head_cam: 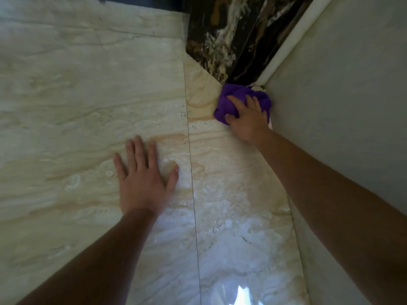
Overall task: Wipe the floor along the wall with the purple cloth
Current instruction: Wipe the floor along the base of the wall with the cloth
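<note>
From the head camera, the purple cloth lies bunched on the marble floor at the far right, pressed into the corner where the pale wall meets a dark veined marble slab; it touches the wall's foot and the slab's near edge. The right hand sits on top of the cloth, fingers curled down over the wad and thumb tucked against its near left side, so it is gripping and pressing the cloth at once; the left hand rests flat on the floor nearer and to the left, fingers spread and holding nothing, apparently as a prop for the body.

The cloth looks soft, light and limp; it folds into lumps under the fingers, so it should mould into the seam between floor and wall, yet it would likely slip out of a loose palm on polished, glossy tile; the best hold seems to be the present one, a broad palm over the middle of the bundle with the fingertips pinning its far edge. A thin grout line runs near to far between the two hands.
</note>
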A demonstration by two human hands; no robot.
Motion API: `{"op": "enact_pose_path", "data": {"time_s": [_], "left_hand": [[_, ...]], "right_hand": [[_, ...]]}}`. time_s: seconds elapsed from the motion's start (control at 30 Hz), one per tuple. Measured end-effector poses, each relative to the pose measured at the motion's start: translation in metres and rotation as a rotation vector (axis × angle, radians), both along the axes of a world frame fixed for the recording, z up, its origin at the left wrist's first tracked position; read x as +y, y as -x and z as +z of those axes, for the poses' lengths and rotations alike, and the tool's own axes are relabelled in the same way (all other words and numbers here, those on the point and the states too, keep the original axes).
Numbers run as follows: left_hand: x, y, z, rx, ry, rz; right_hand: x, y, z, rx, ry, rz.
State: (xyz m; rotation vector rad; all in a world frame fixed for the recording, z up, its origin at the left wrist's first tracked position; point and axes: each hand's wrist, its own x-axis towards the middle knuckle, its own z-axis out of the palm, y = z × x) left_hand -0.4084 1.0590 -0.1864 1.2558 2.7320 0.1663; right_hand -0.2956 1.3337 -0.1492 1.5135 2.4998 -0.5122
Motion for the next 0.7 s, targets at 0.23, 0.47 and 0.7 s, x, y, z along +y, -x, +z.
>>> {"op": "enact_pose_path", "data": {"time_s": [0.23, 0.47, 0.7], "left_hand": [[-0.001, -0.002, 0.003, -0.034, -0.025, 0.001], [0.000, -0.001, -0.001, -0.032, -0.031, 0.009], [-0.003, 0.001, 0.002, -0.095, -0.082, -0.026]], "right_hand": [[-0.027, 0.056, -0.001, -0.027, -0.023, 0.201], [-0.013, 0.097, 0.002, -0.056, -0.016, 0.175], [0.004, 0.146, 0.005, 0.049, 0.085, 0.319]]}}
